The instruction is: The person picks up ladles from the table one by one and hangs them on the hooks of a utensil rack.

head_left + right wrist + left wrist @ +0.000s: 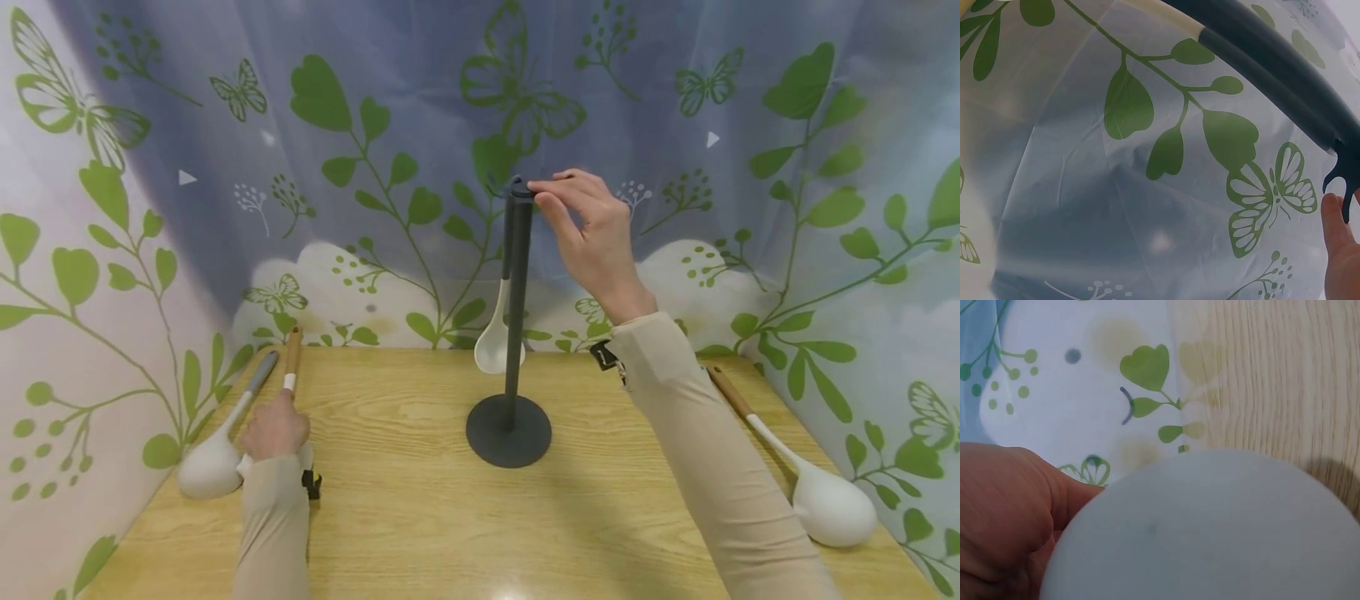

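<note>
In the head view, my left hand (276,427) grips a ladle by the white neck below its wooden handle (293,354), low over the table's left side. The ladle's white bowl (1210,531) fills the lower left wrist view. My right hand (596,221) is raised at the top of a dark utensil stand (517,308), thumb and finger pinching a hook prong (1346,200). From the stand hangs a white-headed utensil (493,346) with a dark handle; the pole partly covers its head, so I cannot tell its exact kind.
A white ladle with a grey handle (212,467) lies left of my left hand. Another white ladle with a wooden handle (836,504) lies at the right edge, partly behind my right sleeve. A leaf-patterned curtain (420,108) encloses the wooden table (405,500).
</note>
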Motion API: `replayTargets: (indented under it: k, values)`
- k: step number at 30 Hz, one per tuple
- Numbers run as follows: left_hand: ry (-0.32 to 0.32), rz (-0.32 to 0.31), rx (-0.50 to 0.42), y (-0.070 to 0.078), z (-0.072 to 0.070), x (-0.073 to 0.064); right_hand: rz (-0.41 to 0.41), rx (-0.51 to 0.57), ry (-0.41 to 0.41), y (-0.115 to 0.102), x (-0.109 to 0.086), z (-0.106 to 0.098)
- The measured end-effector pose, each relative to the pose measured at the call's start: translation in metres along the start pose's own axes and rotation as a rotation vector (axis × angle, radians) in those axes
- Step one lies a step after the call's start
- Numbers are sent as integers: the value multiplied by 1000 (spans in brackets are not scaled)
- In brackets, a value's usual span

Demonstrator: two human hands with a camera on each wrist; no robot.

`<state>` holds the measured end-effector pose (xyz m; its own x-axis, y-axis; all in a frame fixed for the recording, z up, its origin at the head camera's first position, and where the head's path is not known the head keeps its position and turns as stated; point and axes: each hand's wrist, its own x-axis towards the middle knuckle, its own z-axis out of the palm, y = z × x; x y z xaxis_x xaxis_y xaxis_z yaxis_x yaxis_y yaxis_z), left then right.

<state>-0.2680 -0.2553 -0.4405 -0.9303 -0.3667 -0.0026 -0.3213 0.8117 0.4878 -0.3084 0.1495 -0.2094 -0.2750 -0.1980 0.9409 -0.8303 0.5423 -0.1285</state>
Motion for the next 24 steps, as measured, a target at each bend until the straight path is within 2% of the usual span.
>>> replayTargets:
  k: [4,16,24]
  values:
    - [2,-10,-7,1,-1,-1,3,5,1,0,0,0]
    - [60,-2,-71,0,-7,-1,19,35,10,-3,1,3]
    - [176,64,-115,4,-6,-3,22,46,32,-3,-1,4]
